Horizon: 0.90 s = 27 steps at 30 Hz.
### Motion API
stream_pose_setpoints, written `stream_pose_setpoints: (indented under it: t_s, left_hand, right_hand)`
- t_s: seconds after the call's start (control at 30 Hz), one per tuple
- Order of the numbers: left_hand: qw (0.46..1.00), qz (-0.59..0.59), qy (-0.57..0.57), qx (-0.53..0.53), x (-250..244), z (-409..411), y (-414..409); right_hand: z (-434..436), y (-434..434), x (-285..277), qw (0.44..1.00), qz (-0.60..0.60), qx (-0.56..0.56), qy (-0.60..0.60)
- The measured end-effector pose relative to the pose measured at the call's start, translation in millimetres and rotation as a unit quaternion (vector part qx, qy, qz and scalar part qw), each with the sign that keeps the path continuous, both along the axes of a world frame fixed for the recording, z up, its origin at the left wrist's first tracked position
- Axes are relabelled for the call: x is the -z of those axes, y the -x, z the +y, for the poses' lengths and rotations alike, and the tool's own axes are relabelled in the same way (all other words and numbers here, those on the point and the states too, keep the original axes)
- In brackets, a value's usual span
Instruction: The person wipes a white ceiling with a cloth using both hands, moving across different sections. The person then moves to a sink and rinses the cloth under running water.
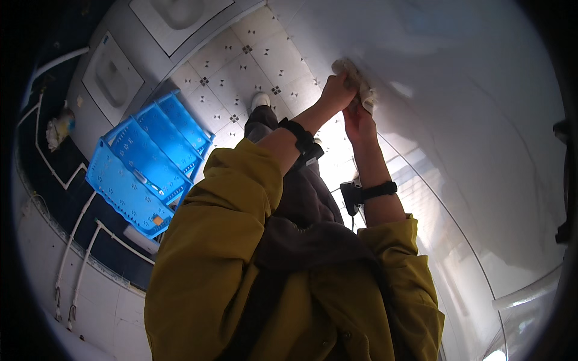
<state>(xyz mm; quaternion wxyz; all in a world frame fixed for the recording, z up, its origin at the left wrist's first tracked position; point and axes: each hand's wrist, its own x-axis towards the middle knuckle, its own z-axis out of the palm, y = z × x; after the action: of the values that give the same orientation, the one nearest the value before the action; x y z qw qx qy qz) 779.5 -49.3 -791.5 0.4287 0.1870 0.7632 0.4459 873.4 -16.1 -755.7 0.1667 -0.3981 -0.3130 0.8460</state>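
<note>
A crumpled, pale cloth (365, 90) is bunched between both hands, close to a smooth, glossy white surface (433, 122). My left hand (339, 92) grips the upper part of the cloth from the left. Just below and to the right, my right hand (359, 121) holds its lower end with the palm side partly showing. The fingertips of both hands are partly hidden by the cloth. Black straps with small boxes go round both forearms.
A blue plastic shelf rack (149, 158) stands at the left on the patterned tile floor (253, 63). Behind it are squat-type basins (110, 81) set in a grey ledge, and white pipes (90, 243) along the wall. A white shoe (260, 100) is on the tiles.
</note>
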Motion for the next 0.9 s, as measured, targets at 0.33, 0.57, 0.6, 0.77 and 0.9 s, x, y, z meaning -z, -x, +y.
stream_pose_setpoints:
  t_s: [0.33,0.57,0.6,0.77,0.9]
  left_hand:
    - [0.997,-0.042,-0.063,0.013,43,14,-3]
    - [0.993,-0.079,-0.084,-0.029,-11,6,5]
    - [0.988,-0.018,-0.138,-0.066,-33,3,24]
    - [0.925,0.176,-0.289,-0.174,-117,-10,100]
    - [0.964,0.024,-0.222,-0.144,-105,-9,120]
  right_hand:
    - [6,-26,44,0.994,-0.067,-0.016,-0.081]
    - [5,5,-33,0.999,0.028,0.031,0.001]
    - [4,14,-35,0.997,0.026,0.063,0.020]
    - [-1,105,-120,0.994,0.106,-0.035,-0.007]
    - [5,107,-83,0.997,0.069,-0.008,0.039]
